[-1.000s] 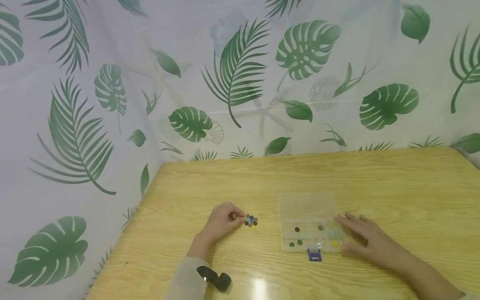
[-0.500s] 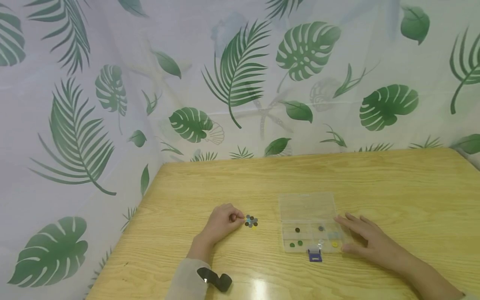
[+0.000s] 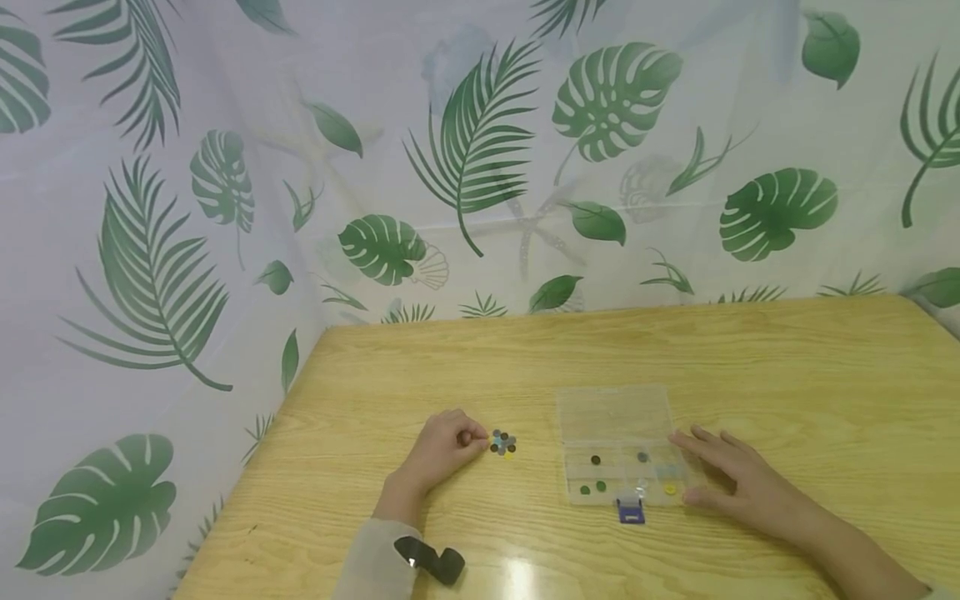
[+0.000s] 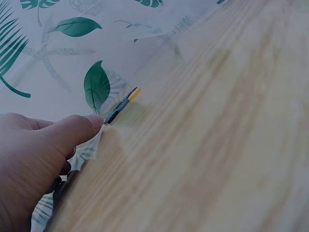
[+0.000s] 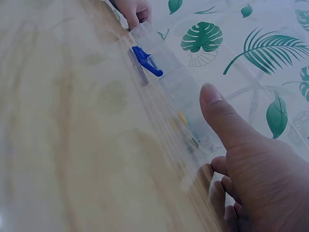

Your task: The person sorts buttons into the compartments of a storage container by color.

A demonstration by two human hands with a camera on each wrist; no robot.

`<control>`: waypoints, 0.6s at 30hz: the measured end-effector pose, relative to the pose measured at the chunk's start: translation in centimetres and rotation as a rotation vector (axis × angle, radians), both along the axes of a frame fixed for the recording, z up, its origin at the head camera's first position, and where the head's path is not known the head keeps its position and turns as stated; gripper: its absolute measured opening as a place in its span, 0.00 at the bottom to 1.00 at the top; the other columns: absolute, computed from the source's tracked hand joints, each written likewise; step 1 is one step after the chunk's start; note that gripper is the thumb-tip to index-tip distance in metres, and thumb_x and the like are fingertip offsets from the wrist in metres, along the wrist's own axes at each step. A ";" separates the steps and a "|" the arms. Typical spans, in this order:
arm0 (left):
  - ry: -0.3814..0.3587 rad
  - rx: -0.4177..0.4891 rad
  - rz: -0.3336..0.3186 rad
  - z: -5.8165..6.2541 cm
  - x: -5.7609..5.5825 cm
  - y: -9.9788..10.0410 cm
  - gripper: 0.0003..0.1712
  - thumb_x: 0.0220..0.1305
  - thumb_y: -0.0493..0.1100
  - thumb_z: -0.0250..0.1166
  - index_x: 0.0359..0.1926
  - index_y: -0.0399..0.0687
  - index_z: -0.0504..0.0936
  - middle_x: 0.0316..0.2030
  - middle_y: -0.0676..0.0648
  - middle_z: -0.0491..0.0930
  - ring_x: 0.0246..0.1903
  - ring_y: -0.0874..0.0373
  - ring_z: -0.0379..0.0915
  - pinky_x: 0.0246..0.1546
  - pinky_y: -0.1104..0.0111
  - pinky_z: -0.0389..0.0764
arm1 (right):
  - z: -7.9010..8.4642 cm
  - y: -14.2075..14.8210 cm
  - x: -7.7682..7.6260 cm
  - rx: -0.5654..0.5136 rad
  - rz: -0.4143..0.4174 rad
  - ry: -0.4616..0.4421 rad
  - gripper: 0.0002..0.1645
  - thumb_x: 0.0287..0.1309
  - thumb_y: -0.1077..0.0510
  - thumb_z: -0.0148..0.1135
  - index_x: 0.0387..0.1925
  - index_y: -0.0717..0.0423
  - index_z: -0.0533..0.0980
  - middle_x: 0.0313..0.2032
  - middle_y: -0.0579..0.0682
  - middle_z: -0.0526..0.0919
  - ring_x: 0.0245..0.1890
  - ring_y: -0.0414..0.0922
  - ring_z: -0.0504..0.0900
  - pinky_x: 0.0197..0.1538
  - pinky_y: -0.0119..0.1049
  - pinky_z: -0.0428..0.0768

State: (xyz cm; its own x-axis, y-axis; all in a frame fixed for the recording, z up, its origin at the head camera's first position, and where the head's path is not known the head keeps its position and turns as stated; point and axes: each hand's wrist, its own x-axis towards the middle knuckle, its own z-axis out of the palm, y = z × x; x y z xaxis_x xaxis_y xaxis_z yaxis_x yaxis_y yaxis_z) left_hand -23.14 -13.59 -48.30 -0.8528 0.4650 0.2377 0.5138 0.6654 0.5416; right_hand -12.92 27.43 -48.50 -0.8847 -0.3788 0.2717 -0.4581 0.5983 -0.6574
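Observation:
On the left of the table my left hand (image 3: 446,446) lies with thumb and forefinger tips together at the left edge of a small pile of round buttons (image 3: 502,442). The buttons are dark, grey, light blue and yellow. In the left wrist view the pile (image 4: 121,105) shows edge-on beside the thumb tip; I cannot tell whether a button is pinched. My right hand (image 3: 738,479) rests with spread fingers at the right side of a clear compartment box (image 3: 615,412), its lid laid back. Inside are dark, green, blue-grey, clear and yellow buttons (image 3: 670,489), several in all.
A purple-blue latch (image 3: 630,511) sticks out from the box's front edge. The wooden table (image 3: 525,350) reaches back to a leaf-print cloth (image 3: 495,167) hanging behind and to the left. A black strap device (image 3: 431,558) sits on my left wrist.

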 end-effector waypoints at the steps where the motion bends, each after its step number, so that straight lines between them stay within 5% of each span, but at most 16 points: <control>1: -0.003 0.003 0.000 0.1 0.0 0.0 0.03 0.59 0.46 0.67 0.32 0.54 0.84 0.22 0.60 0.69 0.27 0.64 0.62 0.35 0.70 0.66 | 0.0 0.0 0.0 0.001 -0.002 0.003 0.42 0.52 0.54 0.68 0.68 0.49 0.63 0.63 0.75 0.61 0.61 0.79 0.53 0.56 0.76 0.45; 18: 0.093 0.064 -0.135 1.6 0.5 3.1 0.04 0.59 0.45 0.68 0.34 0.51 0.84 0.25 0.59 0.72 0.29 0.65 0.65 0.38 0.71 0.71 | 0.0 0.0 -0.1 -0.001 0.009 -0.006 0.41 0.53 0.54 0.67 0.68 0.48 0.62 0.64 0.74 0.59 0.62 0.78 0.53 0.57 0.76 0.43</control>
